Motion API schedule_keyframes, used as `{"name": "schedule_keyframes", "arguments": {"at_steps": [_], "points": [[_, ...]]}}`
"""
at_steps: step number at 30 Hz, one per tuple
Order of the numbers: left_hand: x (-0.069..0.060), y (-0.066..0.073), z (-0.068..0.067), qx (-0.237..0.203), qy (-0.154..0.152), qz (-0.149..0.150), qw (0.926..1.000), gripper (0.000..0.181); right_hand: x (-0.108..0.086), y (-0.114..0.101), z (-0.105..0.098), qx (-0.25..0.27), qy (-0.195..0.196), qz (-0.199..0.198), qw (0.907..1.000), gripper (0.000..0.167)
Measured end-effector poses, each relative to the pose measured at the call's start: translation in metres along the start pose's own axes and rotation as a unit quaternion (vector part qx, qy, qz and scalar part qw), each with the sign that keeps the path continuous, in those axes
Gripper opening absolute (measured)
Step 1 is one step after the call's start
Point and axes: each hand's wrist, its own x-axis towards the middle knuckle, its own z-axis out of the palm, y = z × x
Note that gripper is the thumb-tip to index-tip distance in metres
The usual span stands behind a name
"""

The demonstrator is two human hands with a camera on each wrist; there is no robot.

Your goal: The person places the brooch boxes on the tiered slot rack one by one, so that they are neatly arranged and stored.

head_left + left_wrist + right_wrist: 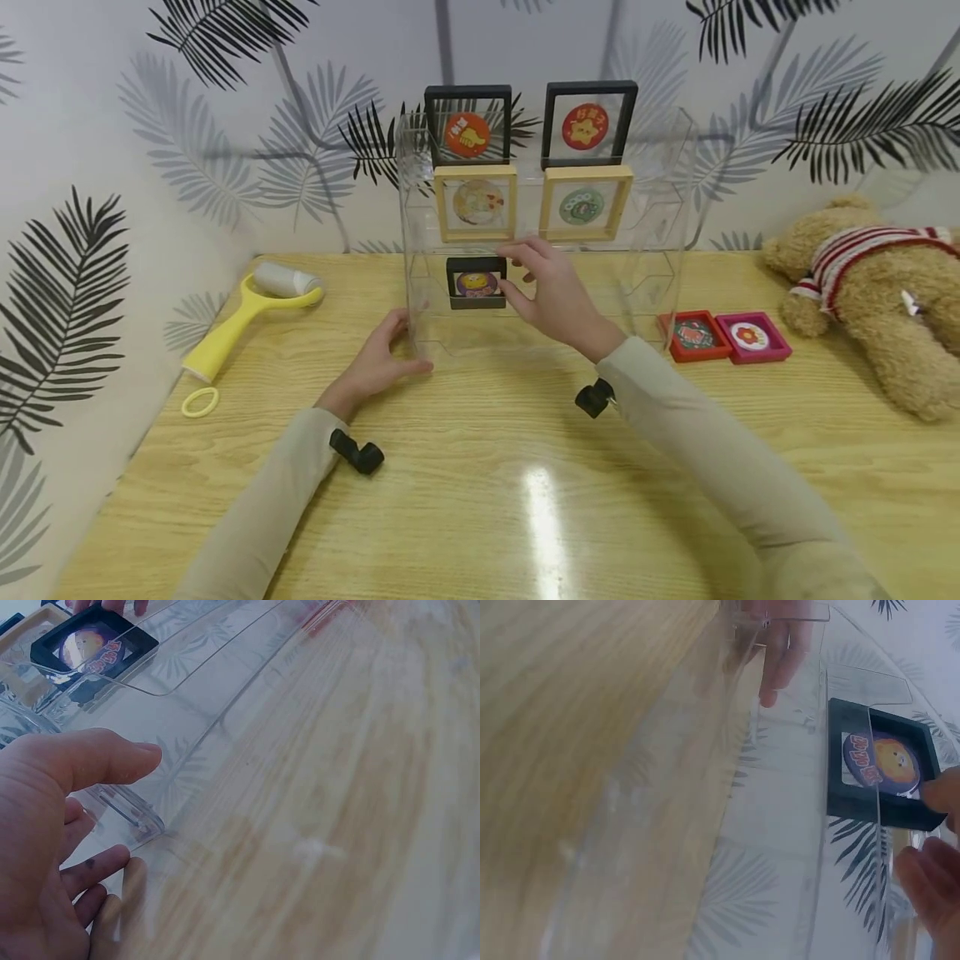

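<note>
A black frame with a purple badge (477, 284) stands on the lower tier of a clear rack (525, 337). My right hand (558, 292) is at its upper right corner, a fingertip touching the frame's top edge and the fingers spread apart. At the rack's lower left side, my left hand (378, 362) grips the edge, thumb in front and fingers round the side. The left wrist view shows that thumb (112, 757) over the clear plastic. Two wooden frames, one with a green badge (582, 207), stand on the tier above, with two black frames, one with a star badge (585, 127), on top.
Right of the rack lie a red frame (693, 335) and a magenta frame (752, 337), beside a teddy bear (892, 292). On the left are a yellow-handled roller (225, 337) and a yellow ring (186, 407). A leaf-patterned wall covering (300, 125) stands behind.
</note>
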Motion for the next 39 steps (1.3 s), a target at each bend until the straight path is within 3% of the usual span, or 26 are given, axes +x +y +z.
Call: {"name": "schedule_keyframes", "arguments": {"at_steps": [4, 8, 14, 17, 21, 26, 30, 35, 39], "points": [[-0.001, -0.001, -0.002, 0.005, 0.004, -0.003, 1.0000, 0.074, -0.015, 0.002, -0.012, 0.004, 0.028, 0.018, 0.9994, 0.029], [-0.002, -0.002, -0.003, 0.005, 0.000, 0.001, 1.0000, 0.073, -0.035, 0.008, -0.035, -0.015, 0.097, 0.021, 0.9950, 0.018], [-0.002, -0.004, -0.002, 0.007, -0.003, -0.002, 1.0000, 0.073, -0.066, 0.021, -0.071, -0.036, 0.226, 0.062, 0.9715, 0.010], [-0.002, -0.005, -0.003, 0.011, -0.003, -0.004, 0.9999, 0.073, -0.081, 0.029, -0.088, -0.046, 0.251, 0.099, 0.9618, 0.011], [-0.002, -0.004, -0.003, 0.012, -0.004, -0.014, 0.9998, 0.074, -0.101, 0.037, -0.109, -0.031, 0.212, 0.176, 0.9608, 0.012], [-0.002, -0.001, -0.002, 0.007, -0.002, -0.022, 0.9997, 0.075, -0.116, 0.050, -0.132, 0.009, 0.108, 0.271, 0.9564, 0.018], [-0.002, -0.002, -0.003, 0.005, -0.003, -0.020, 0.9998, 0.076, -0.126, 0.063, -0.144, 0.014, 0.014, 0.306, 0.9519, 0.027], [-0.002, -0.002, -0.002, 0.004, -0.005, -0.018, 0.9998, 0.077, -0.139, 0.082, -0.150, 0.002, -0.103, 0.291, 0.9513, 0.045], [-0.001, 0.000, -0.001, 0.005, -0.010, -0.018, 0.9998, 0.077, -0.148, 0.096, -0.151, -0.035, -0.158, 0.252, 0.9540, 0.058]]}}
